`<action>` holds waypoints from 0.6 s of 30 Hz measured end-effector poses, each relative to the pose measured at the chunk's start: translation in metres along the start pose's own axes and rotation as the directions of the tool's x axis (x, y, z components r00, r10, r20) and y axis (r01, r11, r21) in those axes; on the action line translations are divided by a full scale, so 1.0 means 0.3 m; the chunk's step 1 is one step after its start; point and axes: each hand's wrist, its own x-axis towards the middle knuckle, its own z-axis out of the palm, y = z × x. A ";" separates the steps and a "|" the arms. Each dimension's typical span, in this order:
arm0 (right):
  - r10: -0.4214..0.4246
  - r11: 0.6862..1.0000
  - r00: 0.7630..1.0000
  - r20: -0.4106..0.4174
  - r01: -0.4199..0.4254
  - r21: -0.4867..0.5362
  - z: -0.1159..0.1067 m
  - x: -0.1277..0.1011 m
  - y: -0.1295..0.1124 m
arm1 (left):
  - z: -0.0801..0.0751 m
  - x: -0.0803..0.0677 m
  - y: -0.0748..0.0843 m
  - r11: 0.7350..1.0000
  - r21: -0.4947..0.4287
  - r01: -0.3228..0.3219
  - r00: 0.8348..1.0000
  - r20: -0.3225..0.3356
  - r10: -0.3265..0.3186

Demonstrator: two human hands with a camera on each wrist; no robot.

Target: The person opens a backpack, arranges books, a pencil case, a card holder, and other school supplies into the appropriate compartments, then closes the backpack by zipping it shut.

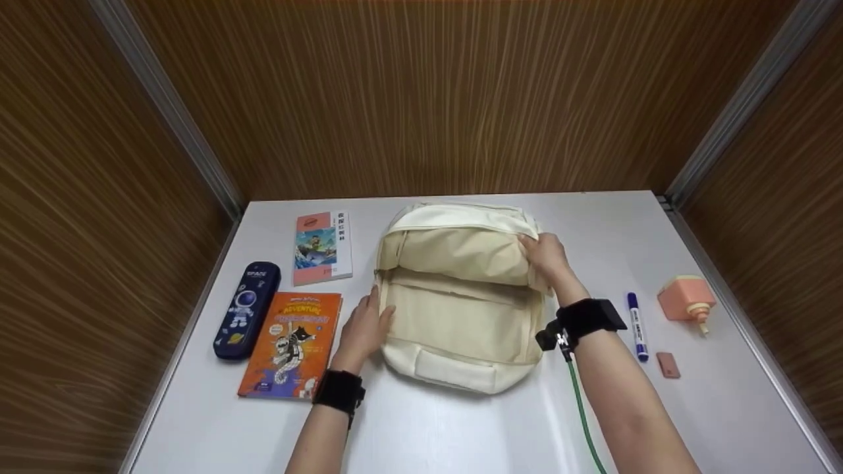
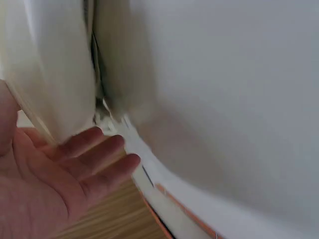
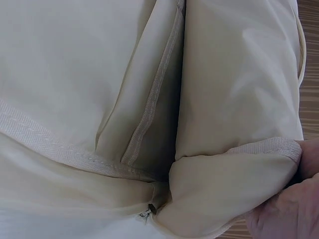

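I see a cream backpack (image 1: 461,296) lying mid-tabletop (image 1: 461,421), its front flap folded back | right hand (image 1: 548,258) pinches the flap's edge, grip closed on the fabric | left hand (image 1: 365,329) rests flat against the backpack's left side, grip wide, fingers (image 2: 94,159) straight | orange book (image 1: 292,343) just left of that hand | blue marker (image 1: 637,326) lies right of the backpack.
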 end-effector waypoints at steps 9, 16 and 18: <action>0.006 0.997 1.000 -0.022 -0.004 0.079 -0.002 -0.002 0.006 | -0.088 -0.025 -0.107 0.934 0.181 0.308 0.951 -0.097 -0.295; -0.007 0.996 1.000 -0.002 0.008 0.085 0.003 -0.003 0.014 | -0.096 -0.050 -0.138 0.874 0.178 0.453 0.888 -0.003 -0.460; -0.015 0.996 1.000 -0.001 0.015 0.086 0.001 -0.005 0.014 | -0.092 -0.052 -0.126 0.877 0.188 0.441 0.893 0.002 -0.450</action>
